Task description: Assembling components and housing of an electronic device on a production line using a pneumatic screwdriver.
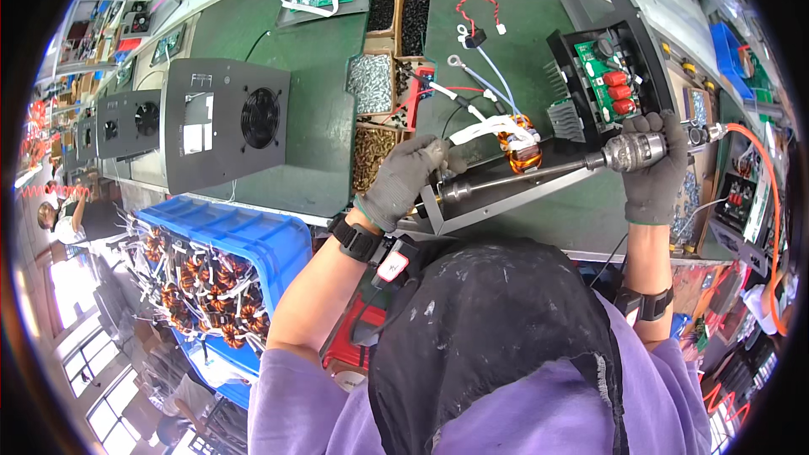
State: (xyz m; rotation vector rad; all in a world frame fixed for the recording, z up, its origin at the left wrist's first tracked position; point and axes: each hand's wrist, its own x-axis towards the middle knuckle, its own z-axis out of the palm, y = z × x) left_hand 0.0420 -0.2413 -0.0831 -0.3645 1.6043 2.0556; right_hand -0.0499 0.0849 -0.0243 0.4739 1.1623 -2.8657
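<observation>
My right hand (656, 173), in a grey glove, is wrapped round a pneumatic screwdriver (628, 152) with an orange hose (763, 177) at its rear. The tool's long shaft (539, 178) reaches left across a grey metal frame (506, 206). At the frame's left corner, by the shaft's end, my gloved left hand (403, 179) has its fingers closed; what they pinch is hidden. Just beyond the shaft, a copper-wound toroidal coil (521, 150) with white-sleeved leads lies in the frame. Farther right stands a black housing with a green circuit board (602, 84) and red components.
Between the green mats, bins hold silver screws (371, 84), brass-coloured screws (371, 156) and black screws (415, 21). Grey panels with fans (226, 122) stand at left. A blue crate (286, 244) holds several coils. A red-black cable (478, 13) lies at the back.
</observation>
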